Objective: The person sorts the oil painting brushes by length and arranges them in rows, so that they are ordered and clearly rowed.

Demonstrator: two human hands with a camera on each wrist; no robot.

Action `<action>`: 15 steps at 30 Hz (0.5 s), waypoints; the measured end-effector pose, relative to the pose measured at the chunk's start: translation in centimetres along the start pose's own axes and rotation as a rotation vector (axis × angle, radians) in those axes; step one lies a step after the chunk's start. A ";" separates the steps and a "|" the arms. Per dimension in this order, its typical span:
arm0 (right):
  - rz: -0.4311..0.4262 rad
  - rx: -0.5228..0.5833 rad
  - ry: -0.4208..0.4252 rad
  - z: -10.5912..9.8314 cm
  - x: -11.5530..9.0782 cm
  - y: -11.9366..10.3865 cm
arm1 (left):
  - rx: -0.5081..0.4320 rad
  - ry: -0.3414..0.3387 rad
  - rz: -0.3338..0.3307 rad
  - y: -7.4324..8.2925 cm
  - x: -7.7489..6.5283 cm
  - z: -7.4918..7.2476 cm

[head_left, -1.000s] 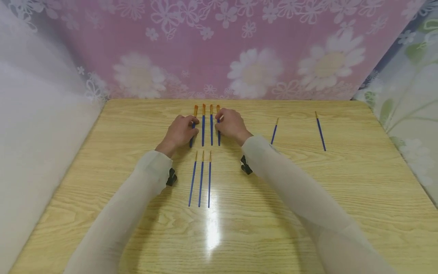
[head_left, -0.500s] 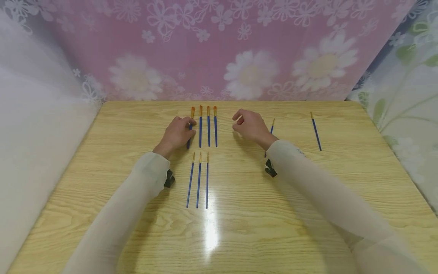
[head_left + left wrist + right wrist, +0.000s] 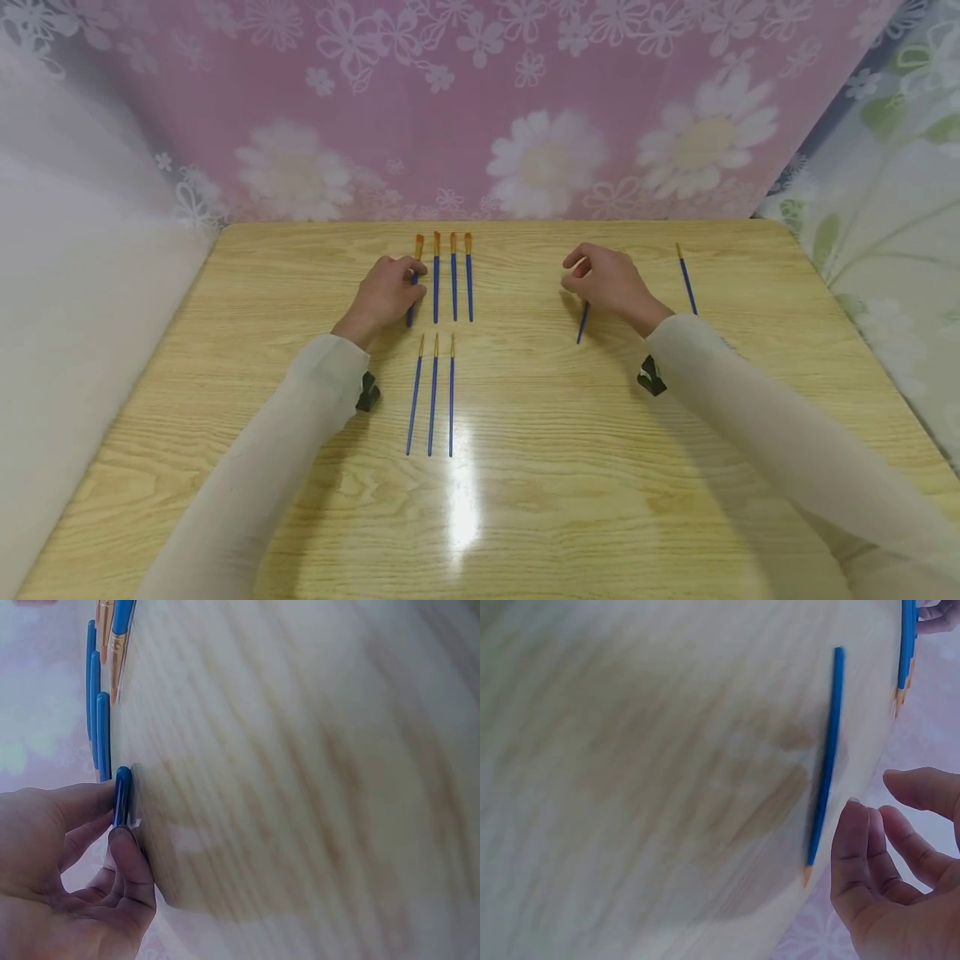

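Observation:
My left hand (image 3: 384,287) pinches a flat paintbrush (image 3: 418,247) with a blue handle and orange bristles. In the left wrist view, thumb and finger grip its blue handle (image 3: 122,787). To its right, three similar wide brushes (image 3: 453,287) lie side by side, bristles toward the back edge. My right hand (image 3: 609,279) is over a thin blue paintbrush (image 3: 582,325), fingers loosely bent and holding nothing. The right wrist view shows that thin brush (image 3: 827,757) lying on the table beside the fingertips, with a gap between thumb and fingers.
Three thin blue brushes (image 3: 433,400) lie in a row nearer the front, tips away from me. Another thin brush (image 3: 687,283) lies at the far right, partly behind the right sleeve. The wooden table (image 3: 525,500) meets a pink flowered cloth (image 3: 420,142) at the back.
My right hand has left the rightmost wide brush and moved right, over the thin brush. My left hand keeps its grip on the leftmost wide brush.

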State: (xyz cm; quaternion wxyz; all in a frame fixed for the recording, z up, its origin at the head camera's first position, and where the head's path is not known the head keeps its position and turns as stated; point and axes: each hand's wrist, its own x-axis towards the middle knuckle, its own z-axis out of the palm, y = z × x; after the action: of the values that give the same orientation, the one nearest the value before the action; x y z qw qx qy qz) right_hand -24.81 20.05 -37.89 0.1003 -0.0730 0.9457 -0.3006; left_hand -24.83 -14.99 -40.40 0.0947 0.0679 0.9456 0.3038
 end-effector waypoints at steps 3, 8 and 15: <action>0.005 -0.024 0.003 -0.3 -0.5 0.9 | -0.002 0.001 0.002 0.0 0.0 0.0; 0.007 -0.059 -0.005 -0.5 -1.1 2.2 | 0.003 -0.002 0.002 -0.2 0.1 0.0; -0.032 -0.097 -0.027 -0.2 -1.5 2.7 | -0.008 -0.005 0.001 -0.2 0.1 0.0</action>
State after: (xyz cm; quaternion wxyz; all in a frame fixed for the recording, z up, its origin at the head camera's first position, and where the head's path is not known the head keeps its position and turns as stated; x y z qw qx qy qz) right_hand -23.65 22.68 -39.09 0.1044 -0.0969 0.9563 -0.2551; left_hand -24.92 -15.12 -40.51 0.0972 0.0686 0.9441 0.3074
